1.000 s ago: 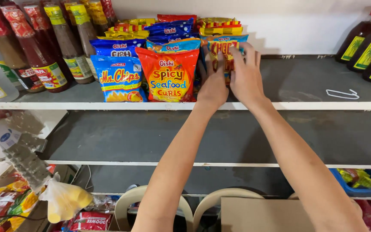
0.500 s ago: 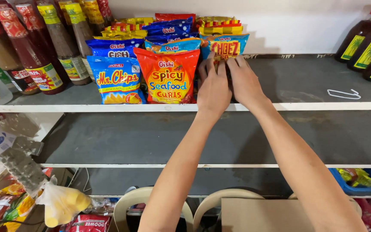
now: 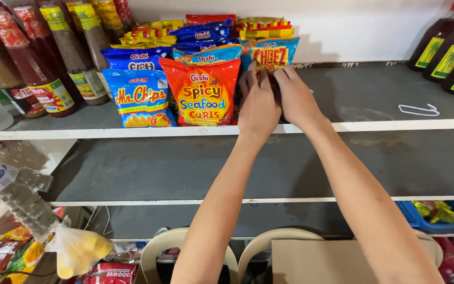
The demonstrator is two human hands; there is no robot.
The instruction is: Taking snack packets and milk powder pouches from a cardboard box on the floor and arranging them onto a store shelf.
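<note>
Head view: from nine o'clock, red foil snack bag (image 3: 202, 92) stands at the white shelf edge (image 3: 395, 126); my left hand (image 3: 258, 108) and right hand (image 3: 296, 100) together clasp a blue foil snack bag (image 3: 270, 52); bare grey shelf (image 3: 374, 100) toward three o'clock.

Both my arms extend forward and upward, converging. My left hand (image 3: 258, 108) and right hand (image 3: 296, 100) lie side by side, backs up, fingers (image 3: 251, 78) stretched forward, thumbs hidden.
</note>
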